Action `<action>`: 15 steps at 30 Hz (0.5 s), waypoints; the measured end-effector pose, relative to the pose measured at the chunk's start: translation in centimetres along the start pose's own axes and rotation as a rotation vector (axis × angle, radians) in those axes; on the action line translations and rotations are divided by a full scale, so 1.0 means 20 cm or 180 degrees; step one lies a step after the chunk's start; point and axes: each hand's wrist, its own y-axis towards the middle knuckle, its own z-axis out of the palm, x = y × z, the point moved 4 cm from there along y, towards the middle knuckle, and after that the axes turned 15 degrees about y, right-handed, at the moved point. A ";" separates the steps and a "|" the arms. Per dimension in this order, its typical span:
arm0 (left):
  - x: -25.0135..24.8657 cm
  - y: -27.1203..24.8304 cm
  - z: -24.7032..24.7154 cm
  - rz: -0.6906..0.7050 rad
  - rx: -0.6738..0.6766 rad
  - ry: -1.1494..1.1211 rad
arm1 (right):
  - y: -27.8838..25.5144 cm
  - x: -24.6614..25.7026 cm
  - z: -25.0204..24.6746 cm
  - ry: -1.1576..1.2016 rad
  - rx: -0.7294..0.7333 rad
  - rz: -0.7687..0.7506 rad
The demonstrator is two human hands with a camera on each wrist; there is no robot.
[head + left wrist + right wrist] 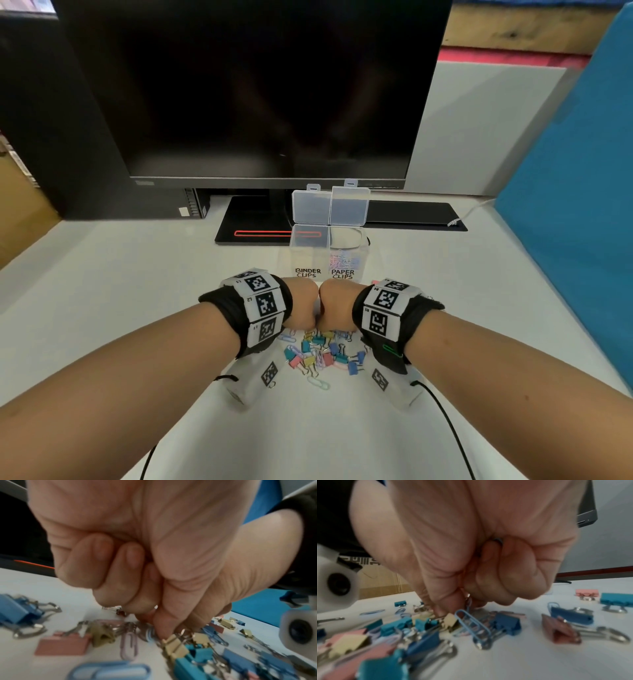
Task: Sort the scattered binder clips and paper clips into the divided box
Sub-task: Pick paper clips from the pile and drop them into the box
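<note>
Pastel binder clips and paper clips lie in a heap (pixel 322 353) on the white table (pixel 102 291), under my two wrists. Both hands hang curled over the heap's far side, knuckles touching. My left hand (pixel 159 631) has thumb and forefinger down in the pile at a yellow binder clip (pixel 173 646), and silver wire shows between its fingers. My right hand (pixel 462 605) pinches a blue paper clip (pixel 468 605), with more blue wire inside the fist. Just beyond stands the clear divided box (pixel 327 253), lids up. Several paper clips lie in its right cell, marked PAPER CLIPS (pixel 342 274).
A dark monitor (pixel 267 89) and its black stand base (pixel 253 226) rise right behind the box. A black pad (pixel 411 212) lies at the back right. A blue partition (pixel 575 205) walls off the right side. Thin black cables (pixel 445 428) trail from both wrists.
</note>
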 end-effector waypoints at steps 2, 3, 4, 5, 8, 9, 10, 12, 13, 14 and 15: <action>0.00 -0.03 0.00 0.0036 0.0029 -0.0187 | -0.01 0.00 0.01 -0.0139 0.0125 0.0040; 0.00 -0.04 0.00 0.0075 0.0068 -0.0292 | -0.02 0.01 0.01 -0.0247 0.0195 0.0071; 0.01 -0.06 0.00 0.0071 0.0099 -0.0413 | -0.03 0.02 0.01 -0.0334 0.0252 0.0090; 0.02 -0.08 0.00 0.0027 0.0118 -0.0520 | -0.05 0.03 0.00 -0.0392 0.0299 0.0090; 0.11 -0.11 0.03 -0.0133 0.0249 -0.1759 | -0.11 -0.02 -0.05 -0.0014 0.0309 0.0203; 0.14 -0.12 0.05 -0.0188 0.0374 -0.2400 | -0.12 -0.06 -0.08 0.0306 0.0319 0.0308; 0.16 -0.15 0.06 -0.0207 0.0534 -0.2948 | -0.14 -0.10 -0.12 0.0753 0.0361 0.0435; 0.19 -0.18 0.07 -0.0186 0.0718 -0.3606 | -0.17 -0.17 -0.18 0.1896 0.0467 0.0694; 0.20 -0.18 0.08 -0.0136 0.0770 -0.3782 | -0.18 -0.20 -0.22 0.2404 0.0478 0.0769; 0.21 -0.19 0.07 -0.0090 0.0781 -0.3893 | -0.18 -0.22 -0.27 0.2780 0.0431 0.0795; 0.21 -0.18 0.07 -0.0065 0.0765 -0.3946 | -0.19 -0.23 -0.32 0.2985 0.0328 0.0791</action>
